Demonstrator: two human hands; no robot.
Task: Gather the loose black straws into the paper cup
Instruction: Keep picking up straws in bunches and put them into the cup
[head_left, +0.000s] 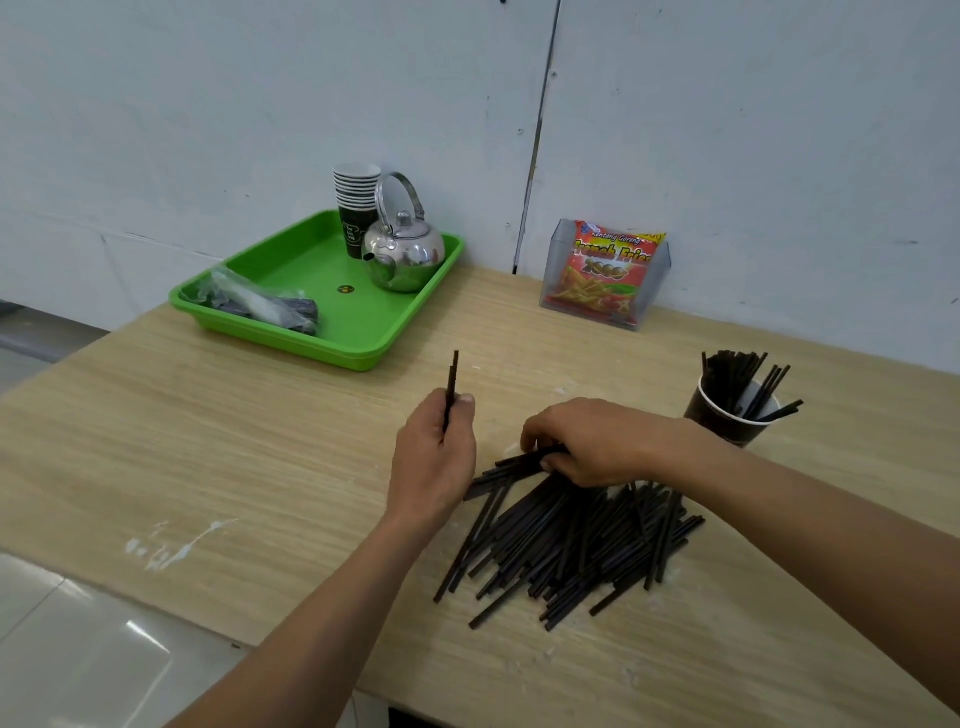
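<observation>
Head view: the left hand (434, 452) is raised just left of the pile, its grip closed round a few black straws (453, 374) that stand nearly upright, their tips pointing toward the far side. The right hand (592, 441) lies on the far end of the pile of loose straws (571, 540), fingers curled, its grip clamped on several straws there. The pile fans across the tabletop (260, 441) at the near right. The paper cup (727, 415) stands upright just beyond the right wrist, apart from the pile, with a bunch of straws leaning in it. At the far left a green tray (332, 332) carries a steel kettle (405, 254), a stack of cups (356, 202) and a plastic bag (260, 301). A snack packet (608, 270) stands in a clear holder (550, 291) by the wall.
</observation>
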